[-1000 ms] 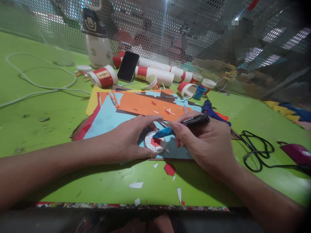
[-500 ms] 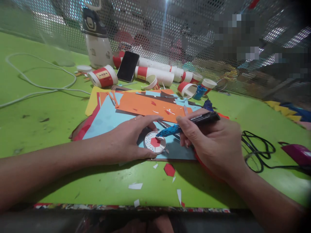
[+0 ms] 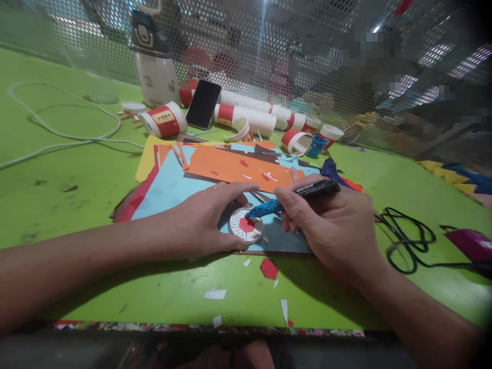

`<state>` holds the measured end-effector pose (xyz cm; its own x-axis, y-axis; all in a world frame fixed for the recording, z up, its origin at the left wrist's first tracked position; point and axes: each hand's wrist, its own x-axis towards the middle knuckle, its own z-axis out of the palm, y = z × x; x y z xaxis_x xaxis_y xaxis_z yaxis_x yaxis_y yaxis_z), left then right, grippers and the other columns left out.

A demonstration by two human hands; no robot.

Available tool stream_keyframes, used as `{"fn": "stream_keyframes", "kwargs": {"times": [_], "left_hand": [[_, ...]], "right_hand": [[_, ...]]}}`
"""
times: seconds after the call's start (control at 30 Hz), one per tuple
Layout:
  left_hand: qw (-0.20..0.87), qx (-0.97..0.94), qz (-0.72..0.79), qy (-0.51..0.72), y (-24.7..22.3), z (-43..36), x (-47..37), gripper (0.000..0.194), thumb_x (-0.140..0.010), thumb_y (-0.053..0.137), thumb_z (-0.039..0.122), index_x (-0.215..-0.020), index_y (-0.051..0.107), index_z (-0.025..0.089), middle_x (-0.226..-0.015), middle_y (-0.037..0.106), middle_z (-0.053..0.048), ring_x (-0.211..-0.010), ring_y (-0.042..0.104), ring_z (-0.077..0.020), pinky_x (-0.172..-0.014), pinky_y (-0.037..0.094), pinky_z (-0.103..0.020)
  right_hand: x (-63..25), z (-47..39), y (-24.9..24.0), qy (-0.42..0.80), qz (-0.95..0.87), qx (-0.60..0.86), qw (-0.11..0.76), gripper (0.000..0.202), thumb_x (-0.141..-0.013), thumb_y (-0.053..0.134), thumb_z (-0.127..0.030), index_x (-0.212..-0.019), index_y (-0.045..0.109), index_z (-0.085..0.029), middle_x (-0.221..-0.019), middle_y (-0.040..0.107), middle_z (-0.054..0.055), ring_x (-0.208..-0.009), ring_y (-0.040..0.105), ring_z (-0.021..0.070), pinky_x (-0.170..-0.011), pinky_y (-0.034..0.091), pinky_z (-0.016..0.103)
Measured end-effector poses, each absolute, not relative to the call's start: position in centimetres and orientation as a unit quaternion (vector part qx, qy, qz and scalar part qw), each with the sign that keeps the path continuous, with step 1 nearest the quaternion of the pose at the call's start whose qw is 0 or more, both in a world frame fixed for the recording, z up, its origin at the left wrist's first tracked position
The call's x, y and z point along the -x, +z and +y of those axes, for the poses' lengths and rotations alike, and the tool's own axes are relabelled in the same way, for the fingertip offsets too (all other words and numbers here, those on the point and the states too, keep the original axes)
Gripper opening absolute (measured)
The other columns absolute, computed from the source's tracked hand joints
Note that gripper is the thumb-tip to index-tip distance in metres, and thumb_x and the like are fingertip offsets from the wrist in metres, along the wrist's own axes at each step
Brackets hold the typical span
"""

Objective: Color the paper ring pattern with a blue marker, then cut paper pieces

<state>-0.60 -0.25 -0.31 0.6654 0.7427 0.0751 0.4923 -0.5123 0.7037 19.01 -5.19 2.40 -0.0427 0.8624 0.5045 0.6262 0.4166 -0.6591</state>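
Marker (image 3: 265, 207) shifted slightly left, clasped in right grip (image 3: 338, 223); disc (image 3: 246, 225) held in left grip (image 3: 209, 220), between thumb and fingers.

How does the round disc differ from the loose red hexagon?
The disc is round; the loose hexagon is six-sided. The disc is mainly white with blue dots; the hexagon is plain red. The left hand holds the disc; the hexagon lies untouched. Both show a red hexagon.

Pen (image 3: 266, 207) partly out of sight behind right hand (image 3: 335, 223)
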Motion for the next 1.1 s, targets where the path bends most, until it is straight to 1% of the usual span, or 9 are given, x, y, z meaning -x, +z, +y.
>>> {"fn": "stream_keyframes", "kwargs": {"times": [0.1, 0.2, 0.33, 0.47, 0.6, 0.77, 0.87, 1.0, 1.1], "left_hand": [[0.331, -0.852, 0.36, 0.187, -0.36, -0.23, 0.6, 0.077, -0.07, 0.076, 0.035, -0.139, 0.044, 0.022, -0.132, 0.06, -0.01, -0.118, 0.057, -0.0299, -0.099, 0.046, -0.042], [0.329, -0.857, 0.347, 0.193, -0.38, -0.18, 0.58, 0.072, -0.071, 0.075, 0.033, -0.136, 0.047, 0.022, -0.132, 0.06, -0.009, -0.116, 0.058, -0.0298, -0.098, 0.047, -0.041], [0.331, -0.855, 0.346, 0.198, -0.38, -0.17, 0.58, 0.075, -0.069, 0.077, 0.034, -0.137, 0.047, 0.019, -0.131, 0.061, -0.011, -0.116, 0.059, -0.0308, -0.096, 0.048, -0.04], [0.334, -0.853, 0.349, 0.199, -0.44, -0.17, 0.63, 0.078, -0.07, 0.077, 0.035, -0.139, 0.044, 0.02, -0.133, 0.06, -0.011, -0.118, 0.058, -0.0311, -0.097, 0.047, -0.041], [0.336, -0.852, 0.348, 0.199, -0.45, -0.15, 0.64, 0.073, -0.07, 0.076, 0.035, -0.136, 0.047, 0.023, -0.13, 0.062, -0.009, -0.116, 0.059, -0.0311, -0.095, 0.048, -0.041], [0.331, -0.855, 0.349, 0.194, -0.37, -0.15, 0.58, 0.073, -0.07, 0.075, 0.033, -0.136, 0.047, 0.022, -0.128, 0.063, -0.009, -0.113, 0.06, -0.0304, -0.095, 0.048, -0.042], [0.337, -0.853, 0.351, 0.19, -0.33, -0.16, 0.55, 0.073, -0.071, 0.075, 0.033, -0.136, 0.047, 0.02, -0.13, 0.061, -0.011, -0.116, 0.058, -0.0309, -0.097, 0.047, -0.044], [0.341, -0.85, 0.355, 0.19, -0.36, -0.16, 0.58, 0.073, -0.07, 0.075, 0.036, -0.136, 0.047, 0.02, -0.129, 0.06, -0.011, -0.115, 0.058, -0.0319, -0.096, 0.047, -0.045], [0.344, -0.847, 0.361, 0.187, -0.28, -0.18, 0.65, 0.076, -0.07, 0.076, 0.038, -0.138, 0.046, 0.021, -0.124, 0.063, -0.01, -0.111, 0.06, -0.0315, -0.095, 0.048, -0.044]], "right_hand": [[-19.09, -5.2, 2.49, 0.132, -0.714, 0.525, 0.444, 0.028, -0.086, 0.068, -0.035, -0.064, 0.063, -0.019, -0.053, 0.059, -0.003, -0.047, 0.052, 0.0099, -0.048, 0.042, 0.024], [-19.01, -5.25, 2.67, 0.117, -0.728, 0.52, 0.432, 0.028, -0.084, 0.07, -0.03, -0.06, 0.061, -0.019, -0.056, 0.061, -0.002, -0.049, 0.053, 0.0099, -0.048, 0.041, 0.024], [-18.53, -5.35, 2.77, 0.122, -0.728, 0.507, 0.446, 0.025, -0.081, 0.073, -0.026, -0.061, 0.06, -0.018, -0.051, 0.058, -0.005, -0.045, 0.048, 0.0073, -0.045, 0.038, 0.022], [-18.3, -5.3, 2.62, 0.139, -0.718, 0.498, 0.465, 0.026, -0.079, 0.075, -0.029, -0.061, 0.059, -0.018, -0.047, 0.053, -0.007, -0.042, 0.044, 0.0065, -0.041, 0.033, 0.021], [-18.52, -5.27, 2.63, 0.163, -0.708, 0.51, 0.461, 0.026, -0.08, 0.075, -0.032, -0.063, 0.061, -0.018, -0.048, 0.054, -0.006, -0.043, 0.045, 0.0072, -0.042, 0.034, 0.022], [-18.67, -5.22, 2.67, 0.16, -0.707, 0.521, 0.451, 0.024, -0.08, 0.074, -0.03, -0.063, 0.063, -0.018, -0.048, 0.054, -0.006, -0.044, 0.045, 0.007, -0.042, 0.034, 0.021], [-18.67, -5.1, 2.45, 0.162, -0.706, 0.512, 0.462, 0.025, -0.08, 0.075, -0.031, -0.062, 0.062, -0.018, -0.048, 0.054, -0.006, -0.043, 0.045, 0.007, -0.042, 0.034, 0.022], [-18.74, -5.23, 2.51, 0.183, -0.686, 0.511, 0.484, 0.026, -0.079, 0.076, -0.034, -0.063, 0.062, -0.019, -0.048, 0.055, -0.005, -0.041, 0.048, 0.0083, -0.042, 0.038, 0.024], [-18.89, -5.51, 3.05, 0.184, -0.647, 0.495, 0.55, 0.025, -0.08, 0.075, -0.036, -0.065, 0.063, -0.021, -0.05, 0.057, -0.004, -0.041, 0.051, 0.0111, -0.041, 0.041, 0.027]]}}
